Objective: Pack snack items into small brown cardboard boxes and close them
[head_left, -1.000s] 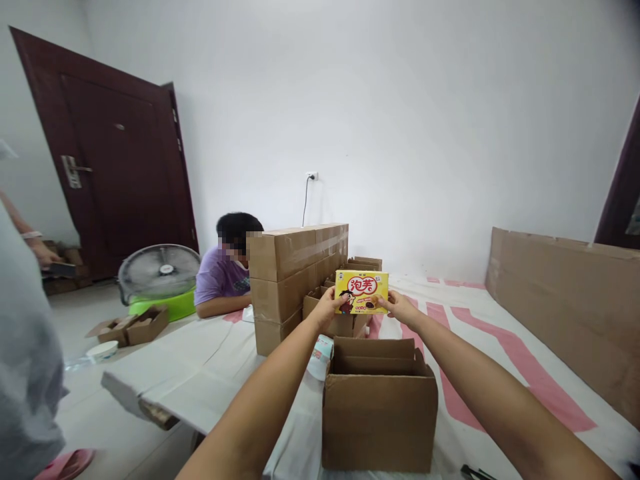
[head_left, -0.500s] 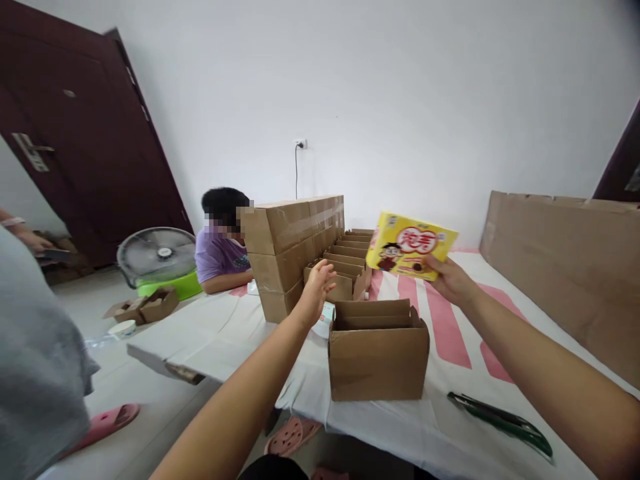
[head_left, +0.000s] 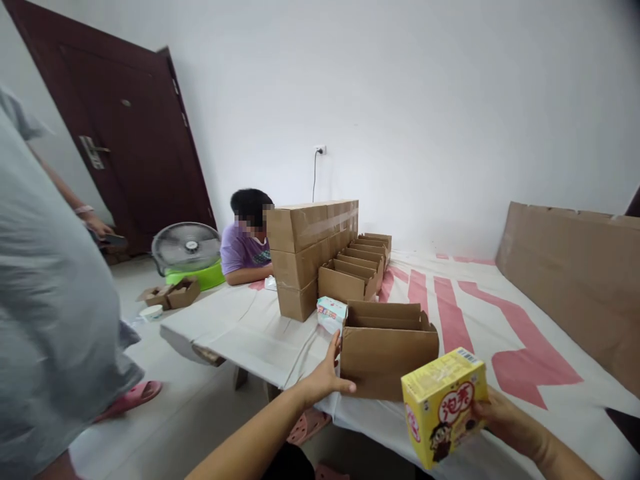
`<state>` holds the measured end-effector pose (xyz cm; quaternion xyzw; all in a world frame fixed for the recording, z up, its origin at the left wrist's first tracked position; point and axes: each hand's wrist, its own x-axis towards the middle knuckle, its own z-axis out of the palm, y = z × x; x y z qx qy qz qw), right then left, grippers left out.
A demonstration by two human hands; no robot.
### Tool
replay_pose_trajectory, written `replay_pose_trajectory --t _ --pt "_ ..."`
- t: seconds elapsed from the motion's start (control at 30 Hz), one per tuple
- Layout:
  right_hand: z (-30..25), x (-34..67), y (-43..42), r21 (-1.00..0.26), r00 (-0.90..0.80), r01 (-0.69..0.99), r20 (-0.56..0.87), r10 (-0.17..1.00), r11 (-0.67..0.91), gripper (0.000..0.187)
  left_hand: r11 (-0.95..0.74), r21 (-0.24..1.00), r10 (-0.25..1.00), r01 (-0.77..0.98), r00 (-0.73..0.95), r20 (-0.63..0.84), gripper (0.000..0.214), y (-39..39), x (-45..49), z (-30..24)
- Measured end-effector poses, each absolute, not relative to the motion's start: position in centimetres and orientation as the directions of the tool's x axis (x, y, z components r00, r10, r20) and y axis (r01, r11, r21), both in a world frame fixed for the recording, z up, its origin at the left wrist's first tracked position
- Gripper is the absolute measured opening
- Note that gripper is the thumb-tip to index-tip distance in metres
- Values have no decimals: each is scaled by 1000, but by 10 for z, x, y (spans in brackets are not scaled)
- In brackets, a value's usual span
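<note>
My right hand [head_left: 505, 421] grips a yellow snack box [head_left: 444, 405] with red characters and a cartoon figure, held low at the front right, near the table's front edge. My left hand [head_left: 327, 373] rests on the left front corner of an open cardboard box [head_left: 390, 352] that stands on the white and pink cloth [head_left: 460, 313]; the thumb lies along the front wall, the fingers up the side. A small white and teal carton [head_left: 331, 313] sits just behind that corner.
A wall of stacked sealed cartons [head_left: 307, 257] and a row of open cartons [head_left: 357, 267] stand further back. A seated person in purple [head_left: 243, 248] is behind them. A person in grey [head_left: 50, 300] stands at left. A fan [head_left: 185, 248] and a flat cardboard sheet [head_left: 570, 280] are nearby.
My right hand has brought the yellow snack box down and toward me, from above the open cardboard box to the front right. My left hand dropped onto the box's corner.
</note>
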<state>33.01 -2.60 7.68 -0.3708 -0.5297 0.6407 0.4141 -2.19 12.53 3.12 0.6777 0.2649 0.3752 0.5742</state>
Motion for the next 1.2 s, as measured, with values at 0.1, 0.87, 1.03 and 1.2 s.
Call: replay_pose_trajectory --t 0.1,0.87,1.03,1.2 --pt "70 302 -20 -983 -410 -165 -9 912 -84 53 -244 965 786 -101 561 258 144 121 -10 35" --pt "6 179 50 -892 11 405 224 975 200 63 -172 908 909 383 -293 296 73 111 -97 32" --pt "2 170 47 -929 -80 316 177 981 193 58 -188 935 982 301 26 189 76 83 -73 18" --pt "10 181 51 -958 -363 189 135 922 215 70 -103 981 993 165 -33 110 82 97 -74 13"
